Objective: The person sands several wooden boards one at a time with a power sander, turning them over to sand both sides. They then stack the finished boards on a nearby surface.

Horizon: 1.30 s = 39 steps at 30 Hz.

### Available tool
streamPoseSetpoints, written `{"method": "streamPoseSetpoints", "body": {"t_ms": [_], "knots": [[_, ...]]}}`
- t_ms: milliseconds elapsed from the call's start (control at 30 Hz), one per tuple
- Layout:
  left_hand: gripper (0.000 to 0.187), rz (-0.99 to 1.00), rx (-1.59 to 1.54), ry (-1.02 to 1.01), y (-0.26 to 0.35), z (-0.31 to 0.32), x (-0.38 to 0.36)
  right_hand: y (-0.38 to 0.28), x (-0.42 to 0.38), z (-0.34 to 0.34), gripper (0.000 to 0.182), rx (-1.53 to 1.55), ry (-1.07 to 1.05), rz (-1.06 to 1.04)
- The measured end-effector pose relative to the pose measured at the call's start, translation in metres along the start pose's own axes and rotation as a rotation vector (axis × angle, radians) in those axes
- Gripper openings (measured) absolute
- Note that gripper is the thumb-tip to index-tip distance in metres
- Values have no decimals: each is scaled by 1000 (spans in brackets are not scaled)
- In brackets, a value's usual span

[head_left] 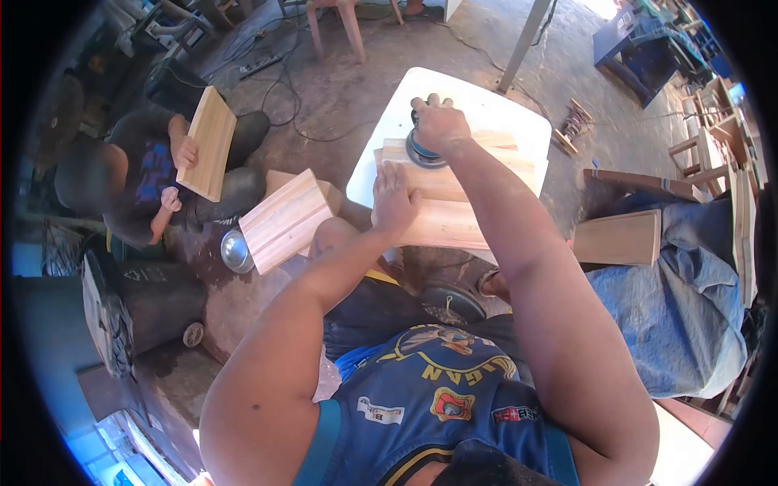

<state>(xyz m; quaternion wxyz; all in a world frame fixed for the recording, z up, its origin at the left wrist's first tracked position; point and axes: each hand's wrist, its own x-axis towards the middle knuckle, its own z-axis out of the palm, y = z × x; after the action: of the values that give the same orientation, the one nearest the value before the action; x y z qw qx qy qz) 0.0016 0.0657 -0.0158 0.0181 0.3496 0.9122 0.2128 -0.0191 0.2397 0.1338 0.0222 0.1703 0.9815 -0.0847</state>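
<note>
A pale wooden board [444, 220] made of joined strips lies over a white table [429, 91]. My right hand [442, 130] is closed over the top of a round orbital sander [423, 152], whose pad rests on the wood near the far left part. Its body is mostly hidden under my palm. On the left side of the board my left hand [395, 198] lies flat, fingers stretched out and thumb apart, touching the wood. More wood [496, 141] shows at the far side, beyond the sander.
On the left a seated person holds another wooden board [212, 144]. Between us, stacked boards [288, 220] stand beside a shiny metal bowl [237, 251]. Cables [284, 105] cross the floor. At right are a wooden panel [620, 237] and a blue tarp [681, 308].
</note>
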Motion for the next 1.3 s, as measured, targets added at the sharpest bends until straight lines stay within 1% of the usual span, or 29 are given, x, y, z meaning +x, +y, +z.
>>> {"method": "streamPoseSetpoints", "body": {"t_ms": [67, 300, 600, 667, 867, 933, 1100, 1300], "knots": [[74, -20, 28, -50, 2, 0, 1, 12, -6, -2, 44, 11, -2, 24], [73, -3, 132, -71, 3, 5, 1, 61, -30, -2, 46, -13, 15, 135], [79, -49, 205, -123, 10, 7, 12, 120, -57, -11, 48, -44, 33, 247], [81, -97, 212, -132, 16, 6, 19, 130, -61, -12, 49, -47, 38, 261], [80, -142, 174, -147, 20, 5, 34, 159, -66, -15, 51, -70, 39, 324], [79, -145, 160, -152, 21, 3, 33, 168, -68, -13, 52, -58, 76, 323], [77, -139, 153, -142, 18, 4, 32, 181, -79, -18, 54, -69, 75, 361], [73, -114, 32, -66, 7, 5, 30, 184, -85, -12, 57, -66, 85, 343]]}}
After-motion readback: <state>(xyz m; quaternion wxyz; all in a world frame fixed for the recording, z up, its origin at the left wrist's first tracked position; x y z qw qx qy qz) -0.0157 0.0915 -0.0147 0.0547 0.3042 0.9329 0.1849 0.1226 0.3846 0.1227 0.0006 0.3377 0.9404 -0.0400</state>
